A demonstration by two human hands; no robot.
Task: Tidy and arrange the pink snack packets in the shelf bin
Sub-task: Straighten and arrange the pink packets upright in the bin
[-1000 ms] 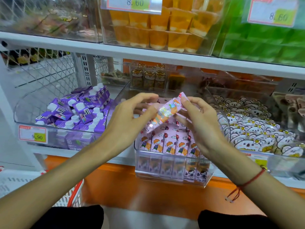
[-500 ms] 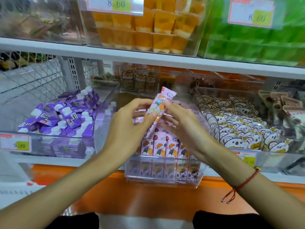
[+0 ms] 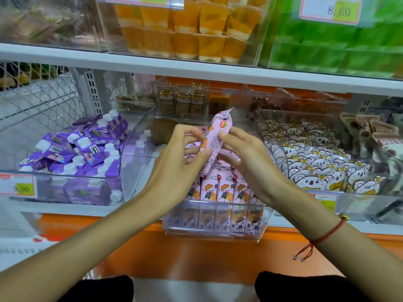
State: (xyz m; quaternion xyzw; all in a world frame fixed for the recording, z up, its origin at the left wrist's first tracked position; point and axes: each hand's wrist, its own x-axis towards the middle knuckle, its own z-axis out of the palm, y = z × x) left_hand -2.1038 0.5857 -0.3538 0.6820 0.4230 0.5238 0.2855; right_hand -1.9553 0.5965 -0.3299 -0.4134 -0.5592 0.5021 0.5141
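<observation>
Hands: left hand (image 3: 174, 168) and right hand (image 3: 246, 162) both pinch one upright pink packet (image 3: 214, 138) above the bin (image 3: 218, 229); a loosened pinch could drop it onto the standing row (image 3: 224, 190), toppling packets.

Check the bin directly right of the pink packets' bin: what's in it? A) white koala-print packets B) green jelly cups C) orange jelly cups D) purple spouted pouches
A: the clear bin right of the pink snack packets holds white koala-print packets; the purple pouches lie to the left.
</observation>
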